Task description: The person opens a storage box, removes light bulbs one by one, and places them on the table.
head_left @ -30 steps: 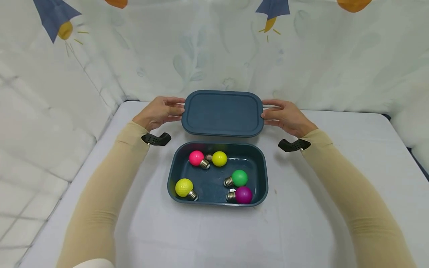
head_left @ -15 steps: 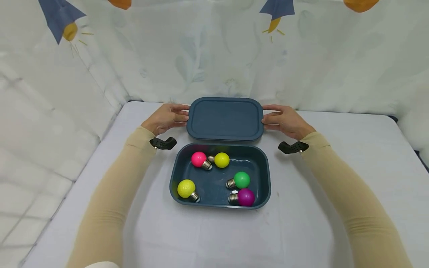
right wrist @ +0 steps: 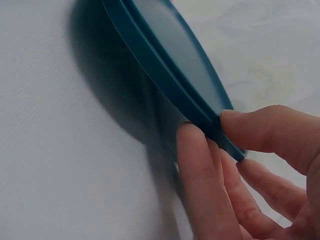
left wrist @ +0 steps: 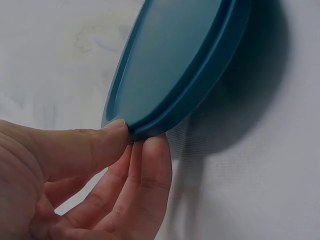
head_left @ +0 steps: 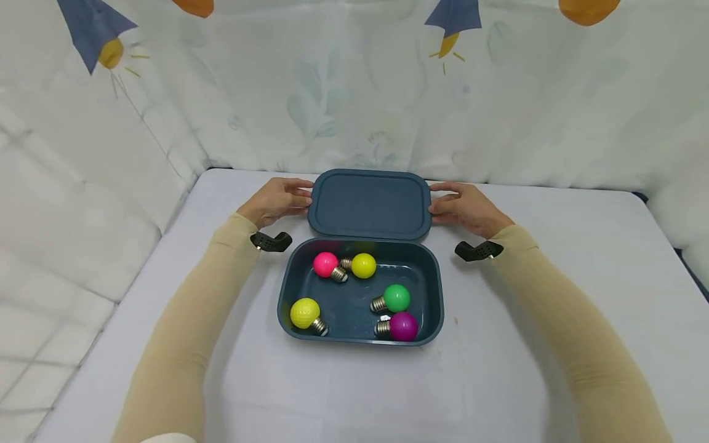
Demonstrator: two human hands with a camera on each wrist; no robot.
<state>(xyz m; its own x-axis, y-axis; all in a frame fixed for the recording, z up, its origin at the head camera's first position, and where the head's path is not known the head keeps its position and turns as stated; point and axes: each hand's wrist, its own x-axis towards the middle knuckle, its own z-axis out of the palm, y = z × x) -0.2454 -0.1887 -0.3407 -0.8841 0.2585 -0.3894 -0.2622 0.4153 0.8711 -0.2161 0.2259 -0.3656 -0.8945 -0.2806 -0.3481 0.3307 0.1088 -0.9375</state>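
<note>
Beige fabric covered your left arm, its sleeve (head_left: 177, 344) reaching in from the lower left, with a black wrist-worn device (head_left: 271, 242) at the cuff. Your left hand (head_left: 275, 201) pinched the left end of a dark blue-green lid (head_left: 370, 205), the thumb against the rim's upper side and fingertips beneath. That lid, a rounded rectangle, was held just behind a matching rectangular box (head_left: 349, 311), near the far side of the white-covered table (head_left: 354, 394). Its near edge lined up close to the box's far rim; you could not tell whether they touched. The wrist views showed the lid slanting, its shadow on the cloth.

Inside the box, from left to right: a textured yellow light bulb (head_left: 304, 313) at the near left; a pink bulb (head_left: 325, 264) farther back; a smooth yellow bulb (head_left: 364, 266) beside it, screw base facing the pink one's; then, on the right, a green bulb (head_left: 397, 298) and, just nearer you, a purple bulb (head_left: 404, 326), both bases pointing left.

At the lid's right end, your right hand (head_left: 468, 209) pinched the rim the same way, thumb above, fingertips below. A second beige sleeve ran to the lower right.
</note>
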